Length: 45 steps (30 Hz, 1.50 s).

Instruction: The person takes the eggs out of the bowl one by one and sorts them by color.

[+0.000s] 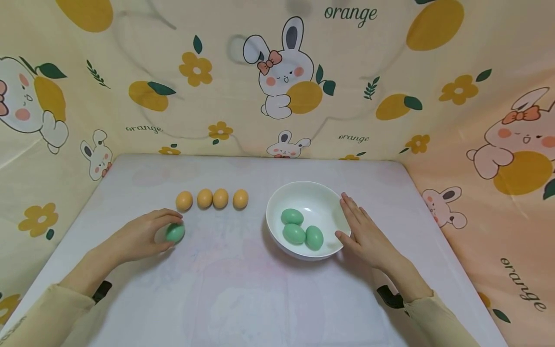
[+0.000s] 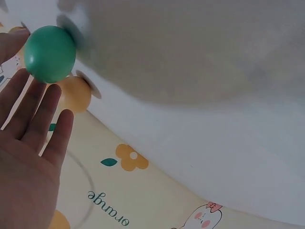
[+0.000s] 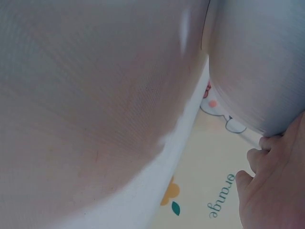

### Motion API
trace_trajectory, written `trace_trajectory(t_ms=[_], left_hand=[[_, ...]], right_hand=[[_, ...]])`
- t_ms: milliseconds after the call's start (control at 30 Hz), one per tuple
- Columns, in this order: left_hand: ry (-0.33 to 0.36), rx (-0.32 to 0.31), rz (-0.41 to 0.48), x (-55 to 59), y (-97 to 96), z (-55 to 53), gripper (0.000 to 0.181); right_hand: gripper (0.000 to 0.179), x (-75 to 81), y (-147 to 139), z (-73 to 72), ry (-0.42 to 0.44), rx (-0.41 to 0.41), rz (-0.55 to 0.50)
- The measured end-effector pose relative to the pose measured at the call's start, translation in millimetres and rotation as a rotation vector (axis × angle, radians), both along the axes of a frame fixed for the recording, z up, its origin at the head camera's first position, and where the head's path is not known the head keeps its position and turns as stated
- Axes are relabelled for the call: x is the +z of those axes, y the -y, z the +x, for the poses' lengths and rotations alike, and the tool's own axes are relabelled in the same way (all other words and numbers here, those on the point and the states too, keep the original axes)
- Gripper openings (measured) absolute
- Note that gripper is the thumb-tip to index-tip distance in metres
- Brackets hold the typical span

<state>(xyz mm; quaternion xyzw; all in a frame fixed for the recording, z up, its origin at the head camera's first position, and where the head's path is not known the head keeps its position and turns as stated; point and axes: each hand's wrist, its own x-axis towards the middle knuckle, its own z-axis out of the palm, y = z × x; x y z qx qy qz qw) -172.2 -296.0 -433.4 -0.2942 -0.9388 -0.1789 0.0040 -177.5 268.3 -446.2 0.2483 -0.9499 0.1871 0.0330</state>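
Observation:
My left hand (image 1: pixel 145 236) pinches a green egg (image 1: pixel 175 233) at the left of the table, thumb on the near side and fingertips on the far side. In the left wrist view this egg (image 2: pixel 50 54) sits between thumb and fingertips, with an orange egg (image 2: pixel 76 94) just beyond. My right hand (image 1: pixel 368 233) lays its straight fingers along the right side of a white bowl (image 1: pixel 309 190). Inside the bowl lie three green eggs (image 1: pixel 294 233). The right wrist view has the fingers (image 3: pixel 257 160) against the bowl's outer wall (image 3: pixel 259 62).
Several orange eggs (image 1: pixel 220 198) stand in a row beyond my left hand, left of the bowl. A whitish cover lies over the table (image 1: pixel 243 294). Printed cloth (image 1: pixel 208 106) with rabbits and oranges rises behind the table and along both sides.

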Motion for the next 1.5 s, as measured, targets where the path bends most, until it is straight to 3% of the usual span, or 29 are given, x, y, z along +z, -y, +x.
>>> trace_trajectory(t_ms=[133,367,467,800,1200,1500], left_hand=[[-0.044,-0.003,0.021,1.5,-4.8,0.2,0.047],[-0.215,-0.040,0.102,7.1,-23.7,-4.8,0.041],[-0.257,-0.060,0.135,10.1,-34.6,-7.7,0.043],[-0.243,-0.079,0.203,20.1,-77.8,-18.1,0.036],[-0.201,-0.195,0.324,31.5,-140.0,-36.9,0.031],[-0.177,-0.287,0.305,37.4,-187.2,-50.3,0.030]], right_hand=[[0.084,1.3,0.6,0.6,0.017,-0.006,-0.004],[0.085,1.6,0.5,1.0,0.029,-0.017,0.002],[0.085,1.5,0.4,0.6,0.026,-0.012,-0.002],[0.085,1.0,0.6,0.3,0.022,-0.008,-0.013],[0.085,1.1,-0.1,1.9,0.019,-0.007,-0.017],[0.085,1.1,-0.4,1.3,0.025,-0.008,-0.025]])
